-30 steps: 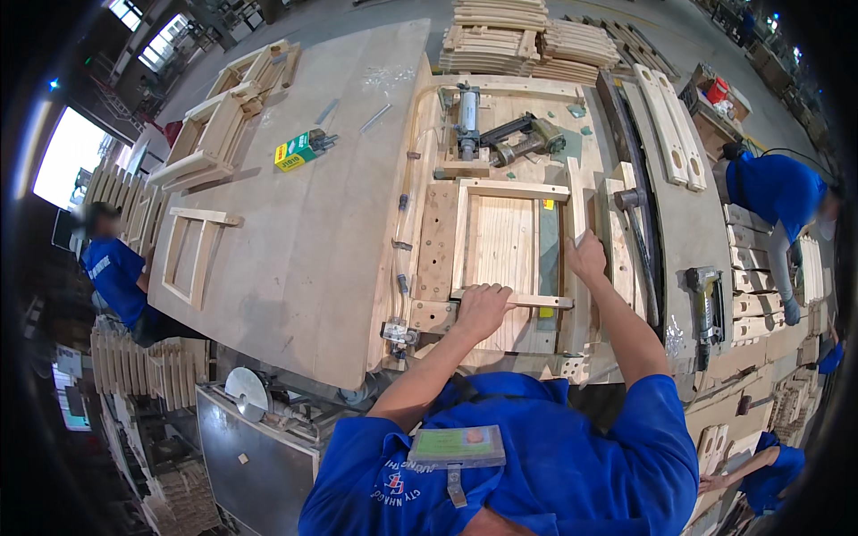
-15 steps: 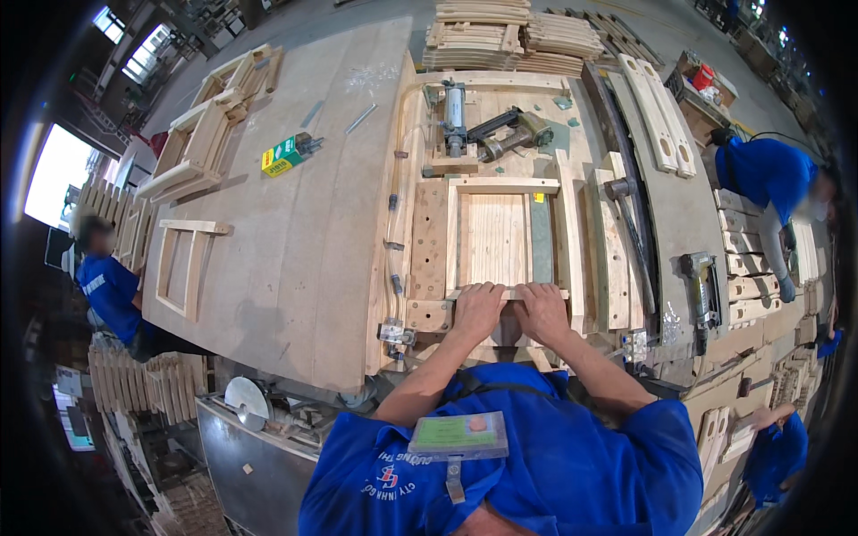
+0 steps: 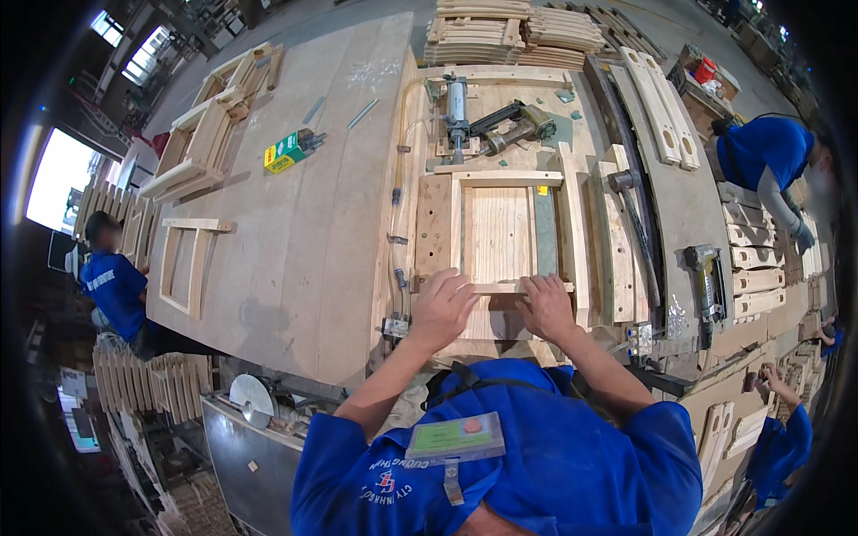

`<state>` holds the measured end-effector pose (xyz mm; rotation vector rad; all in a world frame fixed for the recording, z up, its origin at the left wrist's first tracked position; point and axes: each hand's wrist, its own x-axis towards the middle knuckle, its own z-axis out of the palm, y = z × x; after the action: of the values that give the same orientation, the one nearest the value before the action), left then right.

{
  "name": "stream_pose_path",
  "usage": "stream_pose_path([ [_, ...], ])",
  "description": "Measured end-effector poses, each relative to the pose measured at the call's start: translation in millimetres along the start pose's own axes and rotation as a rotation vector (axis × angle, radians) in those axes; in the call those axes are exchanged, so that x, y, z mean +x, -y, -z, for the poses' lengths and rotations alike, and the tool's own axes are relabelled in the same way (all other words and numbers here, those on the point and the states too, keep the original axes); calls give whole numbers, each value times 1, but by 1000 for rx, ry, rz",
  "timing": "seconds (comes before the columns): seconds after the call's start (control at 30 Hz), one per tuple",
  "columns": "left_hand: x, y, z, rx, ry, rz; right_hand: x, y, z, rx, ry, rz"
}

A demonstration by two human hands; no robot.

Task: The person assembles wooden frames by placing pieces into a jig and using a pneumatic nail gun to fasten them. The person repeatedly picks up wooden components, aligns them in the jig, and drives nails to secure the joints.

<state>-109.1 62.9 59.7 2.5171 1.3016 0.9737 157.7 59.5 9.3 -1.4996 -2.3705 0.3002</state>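
Observation:
A rectangular pale wooden frame (image 3: 509, 180) lies in the jig bed in front of me. My left hand (image 3: 442, 311) is at its near left corner, fingers curled over the left end of the near rail (image 3: 500, 288). My right hand (image 3: 547, 308) holds the same rail nearer its right end, fingertips on top; the thumb is partly hidden. A drilled wooden block (image 3: 434, 223) borders the frame on the left, and a wooden strip (image 3: 569, 237) on the right. Beyond the far rail stands an air cylinder (image 3: 457, 112), beside a nail gun (image 3: 518, 129) lying on its side.
A green-yellow box (image 3: 286, 152) and a small H-shaped frame (image 3: 189, 268) lie on the left tabletop. To the right are a hammer (image 3: 633, 228) and another nail gun (image 3: 706, 281). Co-workers in blue stand at left (image 3: 112, 290) and right (image 3: 764, 161). Slats (image 3: 478, 36) are stacked beyond.
My left hand has moved left along the near rail to the corner and turned more upright. My right hand stays on the rail. More of the air cylinder's rod shows toward the frame.

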Motion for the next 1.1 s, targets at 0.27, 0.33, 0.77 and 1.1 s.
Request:
stream_pose_path([
  [0.27,44,-5,-82,-205,71,140,-69,-18,72,83,-182,-267],
  [0.33,45,2,-98,-217,95,197,-111,-34,101,-6,-352,-433],
  [0.77,62,-1,-126,-97,373,563,-135,-85,115,-372,-185,-630],
  [1.1,70,-4,-118,-79,487,647,8,-139,67,-202,-147,-635],
])
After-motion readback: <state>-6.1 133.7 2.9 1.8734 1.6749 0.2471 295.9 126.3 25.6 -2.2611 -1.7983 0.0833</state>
